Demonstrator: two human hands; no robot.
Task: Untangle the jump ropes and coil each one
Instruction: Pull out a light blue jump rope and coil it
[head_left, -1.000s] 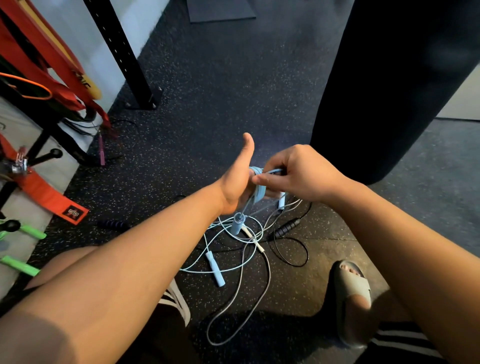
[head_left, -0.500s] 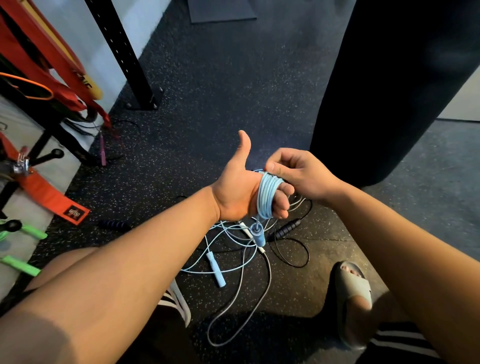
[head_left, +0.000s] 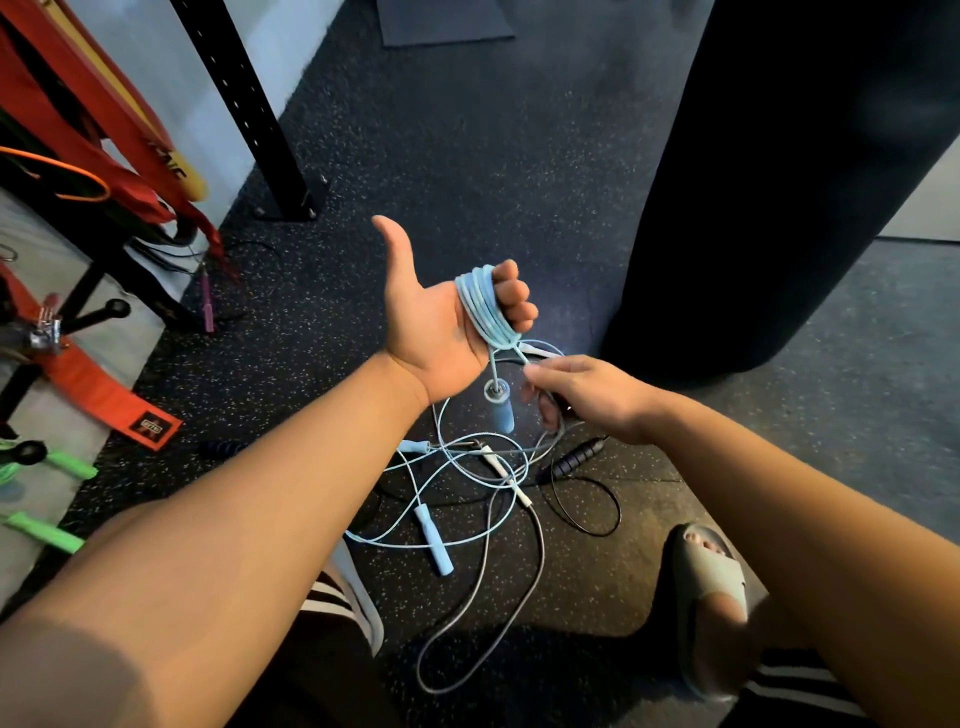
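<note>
My left hand (head_left: 441, 317) is raised palm up with the thumb out, its fingers curled through several turns of the light blue jump rope (head_left: 483, 306). One blue handle (head_left: 500, 408) dangles just under that hand. Lower and to the right, my right hand (head_left: 582, 392) pinches the free strand of the same rope. On the floor below lies a tangle of blue, white and black ropes (head_left: 467, 478), with a second blue handle (head_left: 434, 538) and a black handle (head_left: 574, 460).
A black punching bag (head_left: 779, 171) hangs close on the right. A black rack post (head_left: 249, 109) stands at upper left beside red and orange straps (head_left: 104, 156). Green handles (head_left: 47, 532) lie at far left. My sandalled foot (head_left: 711, 597) rests at lower right.
My right hand has dropped from beside the left hand's fingers to below them, drawing the strand down. My left hand rose and turned its palm more upward, the coil still on it.
</note>
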